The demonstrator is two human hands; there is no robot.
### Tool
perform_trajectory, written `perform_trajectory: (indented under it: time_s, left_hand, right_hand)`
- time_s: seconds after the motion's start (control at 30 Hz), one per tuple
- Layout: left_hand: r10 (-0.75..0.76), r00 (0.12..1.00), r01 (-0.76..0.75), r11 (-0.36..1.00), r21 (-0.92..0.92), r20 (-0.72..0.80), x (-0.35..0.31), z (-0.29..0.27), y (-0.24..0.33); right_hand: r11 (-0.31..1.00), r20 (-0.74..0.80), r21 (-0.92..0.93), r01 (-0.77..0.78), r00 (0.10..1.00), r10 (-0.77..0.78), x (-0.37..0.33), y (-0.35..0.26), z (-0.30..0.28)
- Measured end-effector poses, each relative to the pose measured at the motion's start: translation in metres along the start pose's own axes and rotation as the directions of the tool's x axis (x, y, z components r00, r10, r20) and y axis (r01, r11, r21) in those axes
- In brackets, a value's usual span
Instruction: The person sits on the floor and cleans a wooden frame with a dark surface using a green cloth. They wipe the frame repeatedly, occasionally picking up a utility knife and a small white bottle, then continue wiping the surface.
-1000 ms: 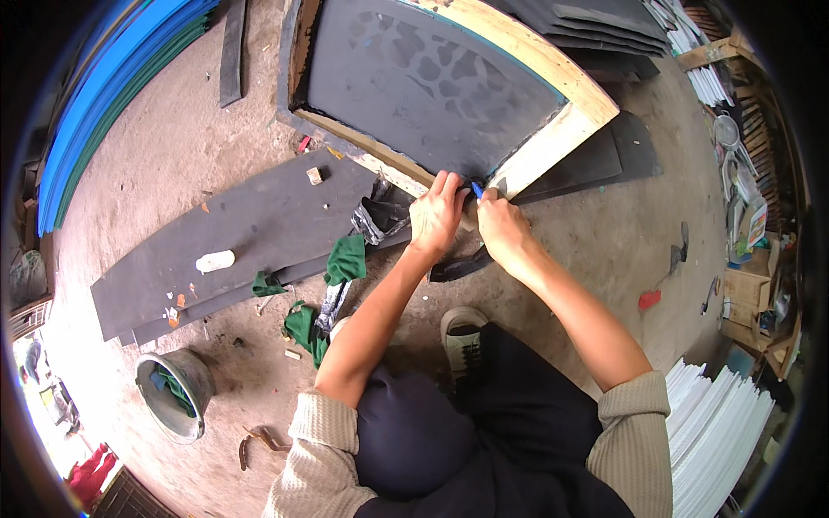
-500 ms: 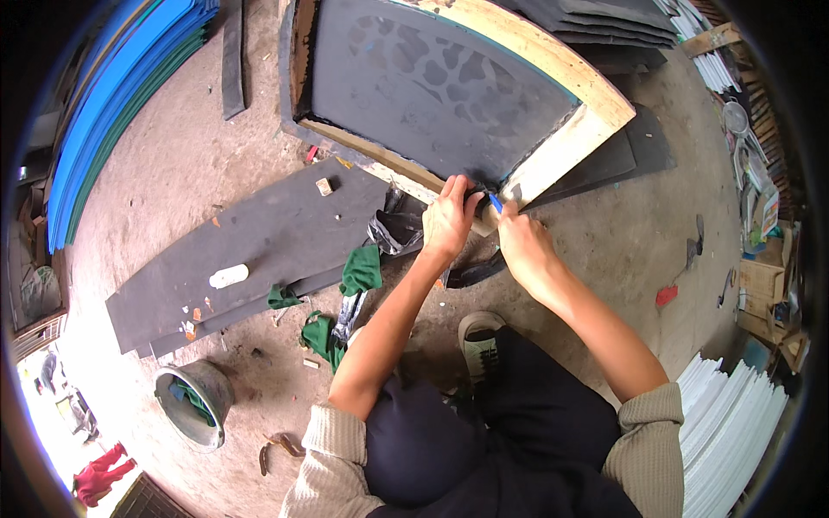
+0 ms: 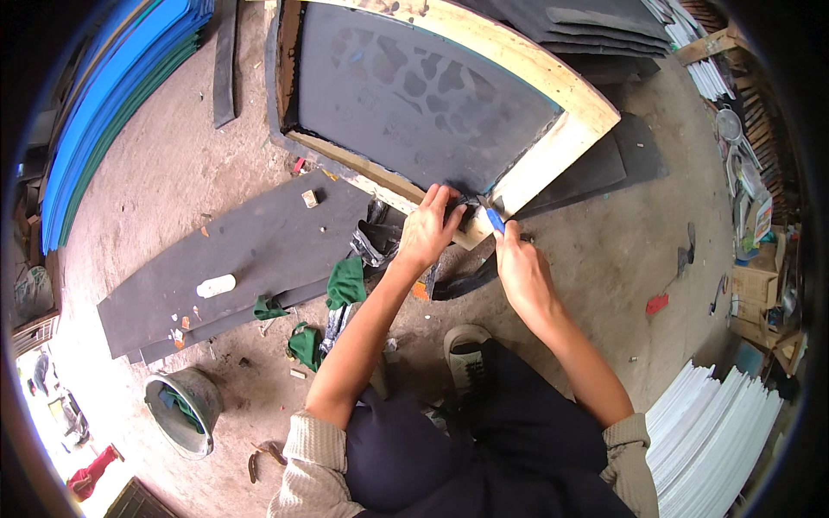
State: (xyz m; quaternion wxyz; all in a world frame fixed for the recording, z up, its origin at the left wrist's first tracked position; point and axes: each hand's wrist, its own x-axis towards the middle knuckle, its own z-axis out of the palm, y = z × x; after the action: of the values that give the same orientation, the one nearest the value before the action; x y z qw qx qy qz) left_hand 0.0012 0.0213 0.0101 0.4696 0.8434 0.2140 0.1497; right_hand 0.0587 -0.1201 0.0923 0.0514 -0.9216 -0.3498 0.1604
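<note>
A wooden frame (image 3: pixel 596 121) with a dark grey sheet (image 3: pixel 406 95) set inside it lies at the top middle. At its near corner, my right hand (image 3: pixel 524 269) is closed round a blue-handled utility knife (image 3: pixel 495 220), whose tip points at the frame's inner corner. Just left of it, my left hand (image 3: pixel 425 231) rests over the frame's near edge, thumb and fingers closed on dark, thin material (image 3: pixel 458 207) at that corner. Its exact shape is partly hidden by the fingers.
Dark sheets (image 3: pixel 233 233) lie at left, bearing a white bottle (image 3: pixel 216 286). Green cloth scraps (image 3: pixel 345 283) and a bucket (image 3: pixel 184 413) are nearer me. Blue sheets (image 3: pixel 121 104) stand far left; white sheets (image 3: pixel 717 440) are stacked at lower right.
My right hand has drawn the knife back slightly toward me, so more of it shows. The left hand keeps its place at the corner. The whole view has shifted a little.
</note>
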Motion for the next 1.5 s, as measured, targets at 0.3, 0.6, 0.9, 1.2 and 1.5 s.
perform_trajectory:
  time_s: [0.3,0.6,0.9,1.2,1.5]
  left_hand:
    - [0.049,0.993,-0.048,0.999,-0.01,0.11,0.003,-0.018,0.008]
    - [-0.003,0.999,0.001,0.999,-0.036,-0.049,-0.007,0.002,0.002]
    - [-0.047,0.968,0.033,0.998,-0.06,-0.246,-0.016,0.024,0.004]
    - [0.02,0.968,-0.033,0.998,-0.05,-0.25,-0.02,0.026,-0.004]
    - [0.079,0.962,-0.084,0.996,-0.009,-0.263,-0.022,0.03,-0.009]
  right_hand:
    - [0.999,0.022,0.041,0.006,1.0,-0.007,0.001,-0.002,0.003]
    - [1.0,0.012,0.01,0.005,1.0,-0.005,0.004,-0.001,0.009]
    - [0.998,0.008,-0.011,0.056,0.998,-0.056,0.003,-0.005,0.018]
    - [0.999,0.06,-0.011,0.034,0.998,-0.033,0.009,-0.014,0.019]
    - [0.999,0.027,-0.024,0.023,0.999,-0.023,0.011,-0.014,0.024]
